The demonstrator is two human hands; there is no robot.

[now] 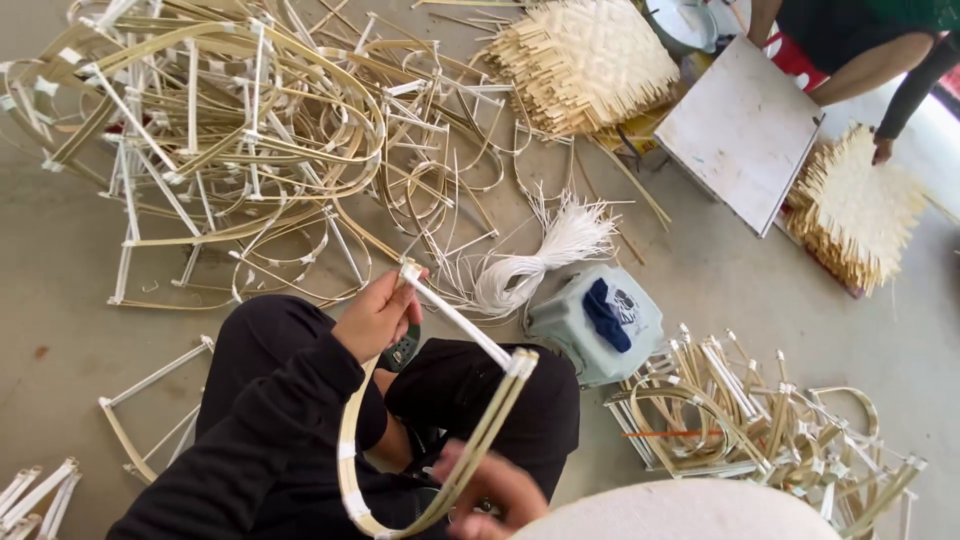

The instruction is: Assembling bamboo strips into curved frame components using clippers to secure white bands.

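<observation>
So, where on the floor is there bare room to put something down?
Bare floor lies at the left, between the big frame pile and the person's knee. Another patch lies between the white board, the grey stool and the smaller frame pile. Near the white strips it is crowded.

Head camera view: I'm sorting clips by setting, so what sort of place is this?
Probably a small handcraft workshop for bamboo frames, worked on a concrete floor. A big heap of bent frames, a bundle of white strips and woven mats lie around; the left hand holds a curved frame.
</observation>
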